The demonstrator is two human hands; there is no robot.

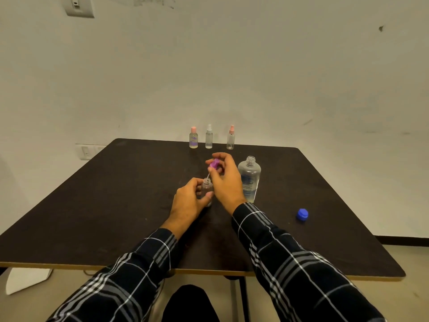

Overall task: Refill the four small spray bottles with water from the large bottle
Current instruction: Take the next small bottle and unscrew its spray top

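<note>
My left hand (189,201) grips a small clear spray bottle (207,188) standing on the dark table (92,205), its neck uncovered. Just above it my right hand (226,180) pinches the purple spray cap (214,164), whose thin dip tube points down at the bottle's mouth. The large clear bottle (249,178) stands uncapped to the right of my right hand. Its blue cap (302,214) lies further right on the table. Three more small spray bottles stand in a row at the far edge: a pink-capped one (193,137), a white-capped one (209,136) and another pink-capped one (230,137).
The table's front edge runs across the lower view above my knees. A white wall stands right behind the far edge. A white object (25,280) lies on the floor at lower left.
</note>
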